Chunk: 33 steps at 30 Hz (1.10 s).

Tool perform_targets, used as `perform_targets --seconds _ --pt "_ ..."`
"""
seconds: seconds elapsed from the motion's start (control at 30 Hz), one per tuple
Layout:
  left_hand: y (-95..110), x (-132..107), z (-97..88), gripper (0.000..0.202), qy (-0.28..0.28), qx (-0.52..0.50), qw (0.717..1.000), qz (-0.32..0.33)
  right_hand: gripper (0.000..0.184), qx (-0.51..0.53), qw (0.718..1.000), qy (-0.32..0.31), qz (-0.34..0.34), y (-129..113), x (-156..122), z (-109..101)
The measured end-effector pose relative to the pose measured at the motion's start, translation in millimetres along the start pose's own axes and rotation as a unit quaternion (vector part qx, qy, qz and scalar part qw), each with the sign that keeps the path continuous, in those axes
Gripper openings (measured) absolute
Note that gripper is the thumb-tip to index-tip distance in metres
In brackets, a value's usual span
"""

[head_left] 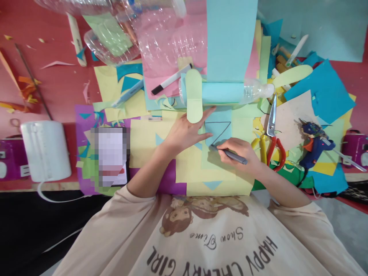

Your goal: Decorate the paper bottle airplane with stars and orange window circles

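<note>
Gripped in my right hand (237, 153) is a dark grey marker (234, 156), its tip on a piece of light blue paper (222, 115). Dark lines on that paper make a shape like a Z or an unclosed triangle. My left hand (188, 132) lies with fingers spread at the left edge of the blue paper, holding nothing. Just beyond the fingers is a plastic bottle (224, 93) on its side, wrapped in light blue paper. A rounded pale green paper strip (194, 96) crosses the bottle near its base.
Scissors (271, 134) with red and yellow handles and a blue glue gun (314, 149) lie to the right. On the left are a phone (112, 156) and a white case (46, 151). A white marker (172, 79) and clear plastic bottles (172, 38) lie at the back among paper scraps.
</note>
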<state>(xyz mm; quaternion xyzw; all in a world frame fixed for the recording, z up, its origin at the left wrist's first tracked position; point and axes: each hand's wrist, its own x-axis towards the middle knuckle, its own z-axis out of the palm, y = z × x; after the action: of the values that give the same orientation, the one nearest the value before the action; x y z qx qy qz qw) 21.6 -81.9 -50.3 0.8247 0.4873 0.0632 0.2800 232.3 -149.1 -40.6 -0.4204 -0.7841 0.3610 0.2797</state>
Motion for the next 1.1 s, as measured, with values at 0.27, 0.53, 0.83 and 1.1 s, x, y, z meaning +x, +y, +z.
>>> perform_targets --seconds 0.27,0.53,0.83,1.1 --pt "-1 0 1.8 0.073 0.004 0.012 1.000 0.006 0.006 0.005 1.000 0.007 -0.022 -2 2 1" --pt "-1 0 1.3 0.074 -0.005 0.006 1.000 -0.002 0.005 0.018 1.000 -0.001 -0.018 1 2 3" --pt "2 0 -0.6 0.075 -0.013 0.015 1.000 -0.009 0.010 0.093 0.987 0.048 0.123 -13 11 -34" --pt "2 1 0.2 0.077 -0.007 0.030 1.000 -0.007 0.016 0.085 0.981 0.110 0.138 15 31 -46"
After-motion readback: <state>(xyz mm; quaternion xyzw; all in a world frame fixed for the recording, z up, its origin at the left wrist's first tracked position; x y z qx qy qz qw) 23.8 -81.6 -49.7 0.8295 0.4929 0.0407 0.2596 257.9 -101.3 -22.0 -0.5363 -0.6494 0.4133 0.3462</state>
